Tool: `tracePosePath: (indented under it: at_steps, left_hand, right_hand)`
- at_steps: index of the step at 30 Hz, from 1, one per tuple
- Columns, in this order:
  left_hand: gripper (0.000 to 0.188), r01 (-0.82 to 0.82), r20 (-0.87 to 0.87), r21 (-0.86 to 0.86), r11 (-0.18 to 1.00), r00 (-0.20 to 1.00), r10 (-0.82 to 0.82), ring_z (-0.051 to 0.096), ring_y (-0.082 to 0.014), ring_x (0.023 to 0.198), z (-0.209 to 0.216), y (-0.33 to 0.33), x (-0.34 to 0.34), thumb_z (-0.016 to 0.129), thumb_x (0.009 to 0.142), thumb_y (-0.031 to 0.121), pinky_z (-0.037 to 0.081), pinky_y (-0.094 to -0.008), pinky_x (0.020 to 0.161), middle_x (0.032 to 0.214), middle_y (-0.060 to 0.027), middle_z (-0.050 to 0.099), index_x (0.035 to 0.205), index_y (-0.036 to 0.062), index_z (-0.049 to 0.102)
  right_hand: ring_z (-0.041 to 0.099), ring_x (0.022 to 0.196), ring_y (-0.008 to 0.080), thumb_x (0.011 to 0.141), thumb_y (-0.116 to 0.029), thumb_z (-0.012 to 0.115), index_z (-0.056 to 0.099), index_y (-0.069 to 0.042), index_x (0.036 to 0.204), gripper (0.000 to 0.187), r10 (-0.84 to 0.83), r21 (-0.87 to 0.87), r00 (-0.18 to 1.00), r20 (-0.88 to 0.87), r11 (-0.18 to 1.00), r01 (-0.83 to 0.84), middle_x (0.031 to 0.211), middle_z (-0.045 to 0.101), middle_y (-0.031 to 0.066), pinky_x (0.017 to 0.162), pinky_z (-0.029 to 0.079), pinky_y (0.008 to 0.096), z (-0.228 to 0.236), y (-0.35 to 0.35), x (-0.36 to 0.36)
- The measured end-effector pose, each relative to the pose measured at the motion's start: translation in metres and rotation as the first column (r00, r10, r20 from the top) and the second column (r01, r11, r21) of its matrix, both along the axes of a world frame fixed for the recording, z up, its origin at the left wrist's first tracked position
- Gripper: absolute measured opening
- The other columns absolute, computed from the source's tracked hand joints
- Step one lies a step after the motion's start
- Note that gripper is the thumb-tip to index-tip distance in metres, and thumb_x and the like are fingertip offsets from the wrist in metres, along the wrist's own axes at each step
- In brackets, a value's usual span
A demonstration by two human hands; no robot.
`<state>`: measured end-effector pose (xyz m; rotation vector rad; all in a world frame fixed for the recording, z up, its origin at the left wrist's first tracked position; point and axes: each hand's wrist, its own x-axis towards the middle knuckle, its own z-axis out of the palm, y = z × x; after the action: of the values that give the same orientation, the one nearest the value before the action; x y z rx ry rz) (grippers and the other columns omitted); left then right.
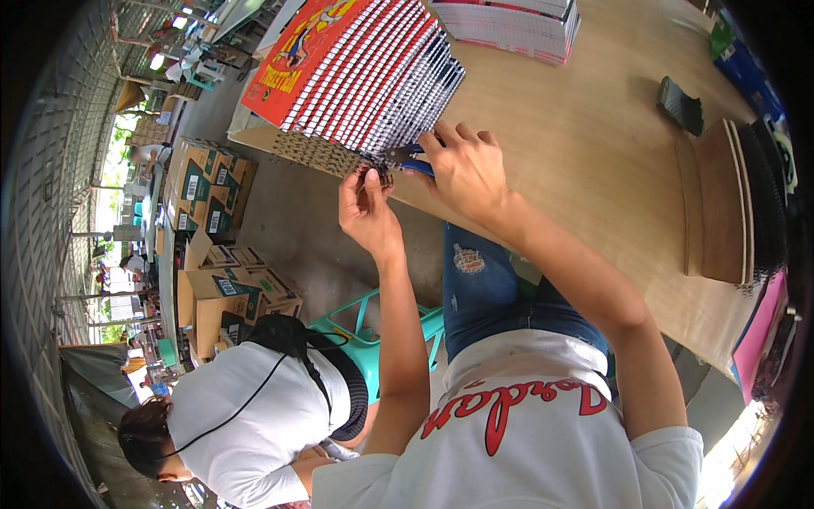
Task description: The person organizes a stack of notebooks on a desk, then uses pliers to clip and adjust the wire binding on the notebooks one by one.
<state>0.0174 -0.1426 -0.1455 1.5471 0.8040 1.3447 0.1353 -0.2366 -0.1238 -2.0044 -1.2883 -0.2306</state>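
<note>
A stack of spiral-bound notebooks with a red cover on top stands at the table's far left corner. My right hand is closed around blue-handled pliers, whose jaws are at the stack's near lower edge. Just left of the jaws, my left hand pinches some dark binding wire between thumb and fingers. The wire's ends are partly hidden by my fingers, and whether the jaws grip it is too small to tell.
Another notebook stack stands at the table's far edge. To the right are a dark grey block, a cardboard piece with black wire bundles and a blue box. Left lie a bending co-worker, a green stool and cartons.
</note>
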Motion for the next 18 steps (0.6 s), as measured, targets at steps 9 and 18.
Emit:
tracePosePath:
  at_steps: [9, 18]
  left_hand:
    - [0.018, -0.013, -0.035, 0.007, 1.000, 0.999, 0.013, 0.064, -0.0114, 0.072, 0.005, -0.004, 0.001, 0.066, 0.094, 0.009, 0.058, -0.0266, 0.065, 0.087, -0.0080, 0.066, 0.106, -0.0045, 0.062]
    - [0.021, 0.005, 0.003, 0.087, 0.996, 1.000, -0.005, 0.065, -0.0124, 0.077, 0.007, -0.005, 0.004, 0.064, 0.095, 0.010, 0.058, -0.0266, 0.064, 0.094, -0.0100, 0.066, 0.109, -0.0050, 0.062]
  right_hand:
    - [0.066, 0.088, 0.0300, 0.081, -0.031, 0.071, 0.064, -0.003, 0.095, 0.032, 0.103, -0.143, 0.980, -0.168, 0.981, -0.127, 0.094, 0.066, 0.0123, 0.076, 0.050, 0.0490, 0.010, 0.006, 0.003]
    - [0.066, 0.089, 0.0314, 0.081, -0.028, 0.070, 0.063, -0.002, 0.097, 0.031, 0.006, -0.015, 0.997, 0.075, 1.000, -0.005, 0.095, 0.066, 0.0137, 0.077, 0.050, 0.0505, 0.006, 0.003, 0.000]
